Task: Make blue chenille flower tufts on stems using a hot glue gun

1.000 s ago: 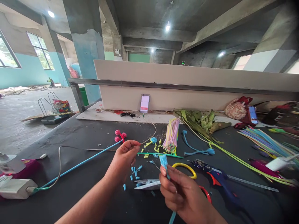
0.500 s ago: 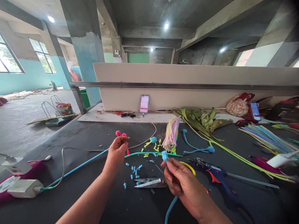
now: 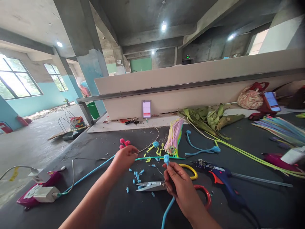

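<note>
My right hand [image 3: 183,183] grips a blue stem [image 3: 167,210]; farther left, I cannot tell whether my left hand [image 3: 124,159] holds anything.

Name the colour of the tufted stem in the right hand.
Light blue; the tufted stem shows in the head view, the only one.

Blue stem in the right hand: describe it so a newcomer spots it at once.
On the black table, find the scissors with one yellow and one red handle. The right hand hides part of them and holds the blue stem, tufted head up. The forked blue stem farther right lies on the table; this one is held.
</note>
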### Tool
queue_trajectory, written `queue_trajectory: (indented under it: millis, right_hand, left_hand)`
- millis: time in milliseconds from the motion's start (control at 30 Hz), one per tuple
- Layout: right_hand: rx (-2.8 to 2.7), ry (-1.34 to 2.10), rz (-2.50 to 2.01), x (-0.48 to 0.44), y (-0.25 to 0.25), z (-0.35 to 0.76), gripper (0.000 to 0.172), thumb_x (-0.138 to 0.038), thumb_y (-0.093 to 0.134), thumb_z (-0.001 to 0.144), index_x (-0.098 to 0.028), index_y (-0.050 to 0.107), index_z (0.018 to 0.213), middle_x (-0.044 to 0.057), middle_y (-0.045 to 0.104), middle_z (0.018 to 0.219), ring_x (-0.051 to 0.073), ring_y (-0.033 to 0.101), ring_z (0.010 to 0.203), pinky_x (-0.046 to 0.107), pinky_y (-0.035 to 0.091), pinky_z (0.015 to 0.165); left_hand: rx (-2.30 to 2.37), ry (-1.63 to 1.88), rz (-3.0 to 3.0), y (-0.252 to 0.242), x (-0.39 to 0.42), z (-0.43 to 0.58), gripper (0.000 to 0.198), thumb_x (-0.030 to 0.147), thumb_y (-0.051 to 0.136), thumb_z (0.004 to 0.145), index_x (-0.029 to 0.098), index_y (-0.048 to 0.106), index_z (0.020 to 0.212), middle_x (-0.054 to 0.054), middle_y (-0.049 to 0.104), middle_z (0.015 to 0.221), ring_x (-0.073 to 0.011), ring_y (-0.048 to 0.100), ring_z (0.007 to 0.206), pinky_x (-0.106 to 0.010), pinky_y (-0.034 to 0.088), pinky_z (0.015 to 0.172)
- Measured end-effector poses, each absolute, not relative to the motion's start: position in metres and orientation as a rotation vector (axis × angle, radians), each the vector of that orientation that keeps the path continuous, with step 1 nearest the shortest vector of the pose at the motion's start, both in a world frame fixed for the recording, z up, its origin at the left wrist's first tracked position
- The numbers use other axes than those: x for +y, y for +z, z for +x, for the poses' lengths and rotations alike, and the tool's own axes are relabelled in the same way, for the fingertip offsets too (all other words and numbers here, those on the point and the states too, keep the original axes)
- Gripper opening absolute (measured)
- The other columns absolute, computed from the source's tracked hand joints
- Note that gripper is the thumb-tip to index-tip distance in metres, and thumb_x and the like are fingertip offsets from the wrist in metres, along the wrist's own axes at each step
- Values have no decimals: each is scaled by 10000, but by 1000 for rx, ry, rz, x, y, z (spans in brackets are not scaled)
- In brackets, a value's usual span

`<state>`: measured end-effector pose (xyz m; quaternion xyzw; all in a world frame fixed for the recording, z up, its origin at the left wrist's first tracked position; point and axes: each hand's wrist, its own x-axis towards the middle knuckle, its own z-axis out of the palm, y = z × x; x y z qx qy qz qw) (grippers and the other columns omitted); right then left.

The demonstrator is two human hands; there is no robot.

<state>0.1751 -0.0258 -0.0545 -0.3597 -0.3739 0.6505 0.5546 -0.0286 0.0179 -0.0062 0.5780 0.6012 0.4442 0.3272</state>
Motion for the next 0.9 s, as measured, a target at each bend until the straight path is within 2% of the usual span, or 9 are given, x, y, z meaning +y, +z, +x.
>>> queue_trajectory:
  millis: [67,133,233,333,500,633,800,900]
  right_hand:
    - [-881,1545,-845,-25,-56,175,249,-425,625,774,-196,562,848,-80,488,554,30,352,368,157,191,354]
    - [-883,1547,-838,-25,-57,176,252,-425,621,776,-192,564,852,-82,482,549,31,347,366,156,206,350]
    - [-900,1538,-834,-24,-58,176,254,-420,619,772,-180,564,837,-81,477,536,32,338,359,157,222,339]
    - [-924,1539,-834,-25,-57,176,250,-417,626,759,-185,562,823,-80,485,536,36,349,354,156,216,332]
    - [-960,1557,-852,-27,-53,175,244,-419,628,753,-191,564,809,-75,498,537,45,352,359,163,203,331]
    - [-970,1575,-852,-26,-55,175,238,-414,617,766,-188,566,823,-70,503,547,45,354,363,170,195,344]
    - [-954,1606,-845,-25,-54,175,270,-438,611,769,-175,580,823,-79,473,525,20,263,353,175,142,364]
    - [-934,1624,-872,-26,-52,175,282,-443,625,754,-171,585,815,-82,465,504,14,239,347,175,109,366]
  left_hand:
    - [1606,953,1695,3,11,-20,35,174,633,514,200,620,534,47,468,464,-111,384,498,-225,236,503]
    - [1636,776,1829,5,8,-11,109,116,626,472,203,566,444,38,478,470,-118,390,517,-235,225,516]
    - [1662,594,1927,-4,10,0,181,74,599,447,198,484,382,37,440,450,-119,375,504,-246,225,529]
    - [1639,501,1954,-11,15,1,165,107,581,468,198,469,389,39,438,446,-121,384,501,-244,254,537]
    - [1579,572,1851,-6,13,-12,4,178,559,565,177,556,562,46,477,520,-113,423,527,-229,304,526]
    - [1483,679,1741,-3,5,-17,142,189,530,633,147,598,751,39,511,581,-99,452,531,-222,356,529]
    - [1293,838,1519,8,0,-6,84,190,582,636,148,570,709,41,525,546,-87,483,491,-224,388,514]
    - [1188,931,1387,15,-3,4,128,203,655,605,156,546,653,33,554,539,-106,547,509,-255,445,554]
